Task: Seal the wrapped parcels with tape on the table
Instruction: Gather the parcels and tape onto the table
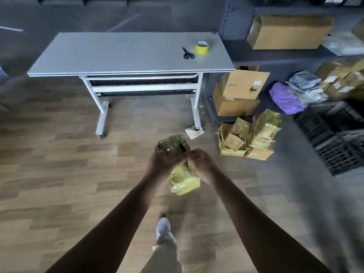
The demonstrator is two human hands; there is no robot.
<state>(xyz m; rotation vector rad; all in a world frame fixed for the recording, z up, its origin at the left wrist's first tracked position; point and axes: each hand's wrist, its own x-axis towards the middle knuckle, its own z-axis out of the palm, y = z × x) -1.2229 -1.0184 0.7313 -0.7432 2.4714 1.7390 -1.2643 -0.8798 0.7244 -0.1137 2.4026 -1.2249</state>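
left hand [160,163] fingers curled round blocky parcel [173,146] | right hand [202,162] fingers clenched on its side | glossy, crinkled yellow-green wrap

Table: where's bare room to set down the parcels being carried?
The tabletop is bare from its left end through the middle, up to the scissors. The right end is taken: scissors, with the tape roll beside them. The left hand and right hand both grip the parcels; the middle looks the easiest drop.
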